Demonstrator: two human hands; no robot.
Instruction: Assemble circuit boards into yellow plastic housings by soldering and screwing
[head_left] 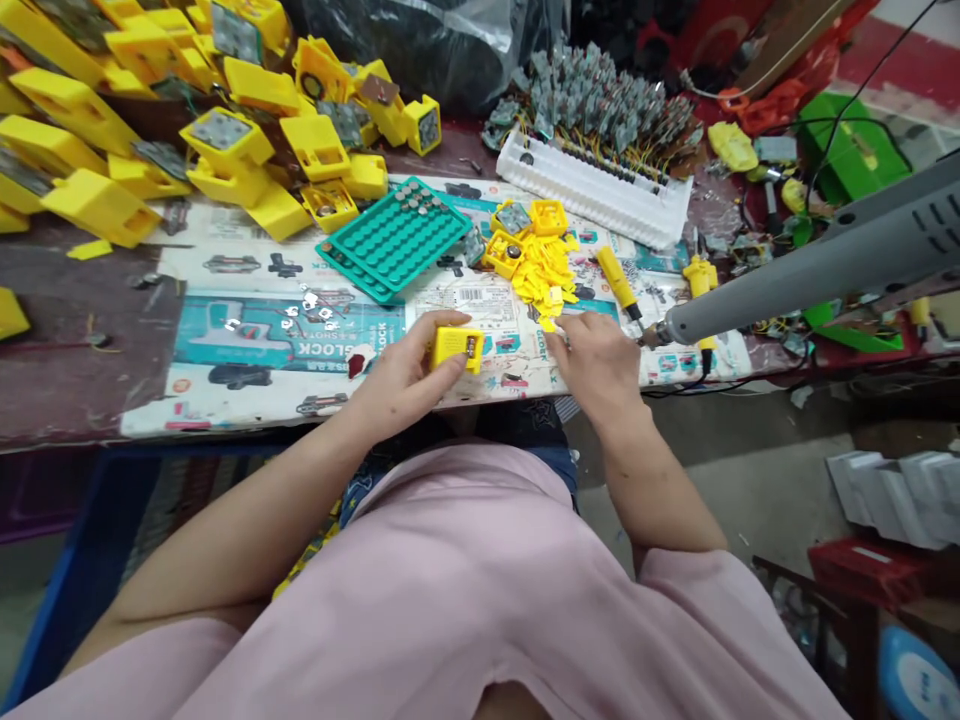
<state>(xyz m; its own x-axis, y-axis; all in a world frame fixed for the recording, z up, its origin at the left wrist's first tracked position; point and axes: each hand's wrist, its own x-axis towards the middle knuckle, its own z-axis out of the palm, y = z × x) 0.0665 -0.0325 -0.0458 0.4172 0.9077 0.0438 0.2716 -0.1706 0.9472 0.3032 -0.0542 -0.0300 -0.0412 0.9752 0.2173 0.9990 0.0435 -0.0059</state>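
My left hand is closed around a small yellow plastic housing, held just above the table's front edge. My right hand rests to its right with fingers curled, its fingertips at the near edge of a heap of small yellow plastic pieces. Whether those fingers pinch one of the pieces is hidden. A yellow-handled screwdriver lies just beyond my right hand.
A teal tray of button cells sits mid-table. Yellow housings pile up at back left. A white rack of wired circuit boards stands at back right. A grey tool barrel juts in from the right. Printed cardboard covers the table.
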